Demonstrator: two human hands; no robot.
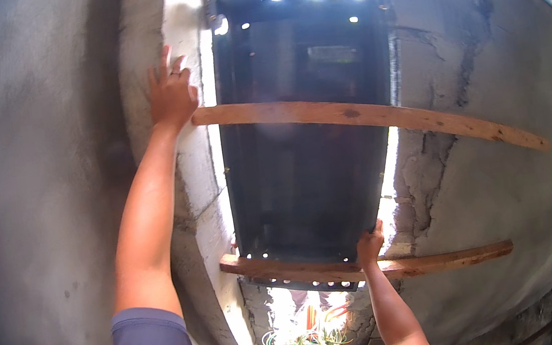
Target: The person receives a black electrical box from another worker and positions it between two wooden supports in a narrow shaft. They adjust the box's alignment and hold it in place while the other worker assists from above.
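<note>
A tall dark metal box (306, 182) with round holes along its top and bottom ends fills an opening in the concrete wall. Two wooden planks cross its front: an upper plank (352, 113) and a lower plank (444, 261). My left hand (172, 97) lies on the concrete edge (202, 176) left of the opening, just above the upper plank's left end, fingers spread and holding nothing. Low on the box's right side, my right hand (369, 245) grips its edge, right by the lower plank; part of its fingers is hidden.
Bright light comes through gaps beside the box. Below it hangs a tangle of thin coloured wires (310, 337), mostly green, white and orange. The rough grey wall (504, 190) on the right is cracked beside the opening. A smooth grey wall (34, 206) stands on the left.
</note>
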